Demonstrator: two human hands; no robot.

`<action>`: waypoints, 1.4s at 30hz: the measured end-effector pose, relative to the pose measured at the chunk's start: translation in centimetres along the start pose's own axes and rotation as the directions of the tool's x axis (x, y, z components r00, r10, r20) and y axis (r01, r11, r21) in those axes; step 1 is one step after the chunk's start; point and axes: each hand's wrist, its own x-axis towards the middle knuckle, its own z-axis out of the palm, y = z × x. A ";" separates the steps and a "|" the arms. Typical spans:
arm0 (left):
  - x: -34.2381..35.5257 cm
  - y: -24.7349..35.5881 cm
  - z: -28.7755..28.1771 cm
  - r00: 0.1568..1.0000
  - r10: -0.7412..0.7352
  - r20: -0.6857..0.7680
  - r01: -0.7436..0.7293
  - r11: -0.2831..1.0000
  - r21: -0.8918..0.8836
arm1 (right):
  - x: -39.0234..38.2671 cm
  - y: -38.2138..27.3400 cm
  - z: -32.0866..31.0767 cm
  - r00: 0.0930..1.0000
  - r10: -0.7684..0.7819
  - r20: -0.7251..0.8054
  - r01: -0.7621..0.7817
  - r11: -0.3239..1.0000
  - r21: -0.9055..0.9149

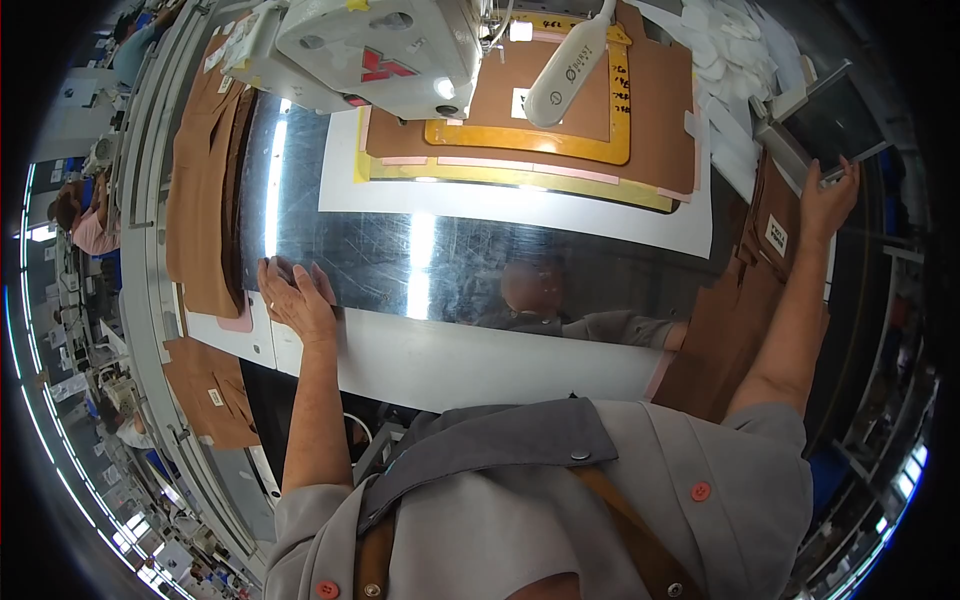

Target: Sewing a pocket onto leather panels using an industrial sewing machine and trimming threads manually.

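My left hand (pixel 297 302) rests at the near left edge of a shiny metal plate (pixel 370 265), fingers loosely bent and apart, with nothing visible in them. Out to the right, my right hand (pixel 830 200) is raised at the lower edge of a grey-framed dark panel (pixel 835 115). Its fingers are spread, and I cannot tell whether they touch the frame. Across the plate lies a white sheet (pixel 515 212). Over it sits a yellow template frame (pixel 530 141) on brown fabric pieces (pixel 410 135), under the white machine head (pixel 380 55).
Brown cut fabric is stacked at the left (pixel 205 195) and hangs at the right (pixel 715 340). A white lamp-like arm (pixel 570 70) reaches over the template. White crumpled material (pixel 725 50) is heaped at the far right. Other people (pixel 90 215) sit at machines beyond the left rail.
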 end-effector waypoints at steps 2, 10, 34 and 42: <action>0.1 -0.1 0.1 1.000 0.005 -0.002 -0.005 1.000 0.001 | 0.1 -0.2 0.2 1.000 -0.017 -0.004 0.017 1.000 0.025; 1.0 1.0 0.9 0.999 0.031 0.011 -0.031 0.999 -0.034 | 0.7 1.1 -1.3 0.999 -0.034 -0.035 0.034 0.999 -0.014; 0.9 -0.8 1.0 0.997 0.018 -0.076 -0.034 0.978 -0.205 | 0.8 -0.3 1.2 1.000 0.019 0.008 -0.018 0.991 -0.129; 0.8 1.1 -0.3 1.000 0.010 0.010 -0.010 0.999 -0.031 | 2.3 0.0 0.6 0.998 0.001 0.067 0.014 0.974 -0.226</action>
